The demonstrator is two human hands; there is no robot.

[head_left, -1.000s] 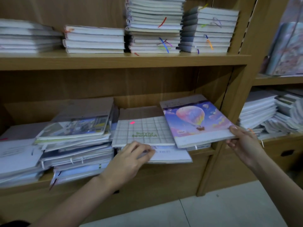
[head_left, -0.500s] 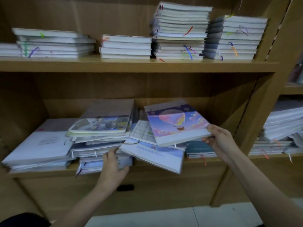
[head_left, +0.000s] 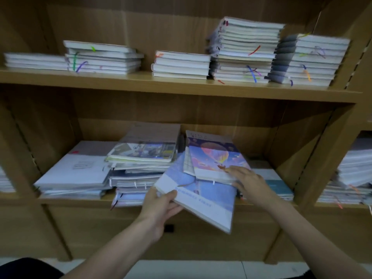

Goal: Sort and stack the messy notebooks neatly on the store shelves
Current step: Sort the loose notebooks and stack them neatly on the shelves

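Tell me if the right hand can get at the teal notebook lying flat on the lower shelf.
Probably yes. The teal notebook lies uncovered just beside the right hand, which only rests on the balloon notebook; nothing blocks that side.

Lower field, as I view it: pale tiled floor (head_left: 191,268) along the bottom edge; wooden base panel (head_left: 100,228) bearing a small dark slot (head_left: 168,228); dark fabric (head_left: 26,267), lower-left corner.

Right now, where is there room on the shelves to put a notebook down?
Bare wood shows on the upper shelf between two white stacks, and at the lower shelf's right back corner behind the teal notebook. The lower shelf's middle is crowded with messy piles.
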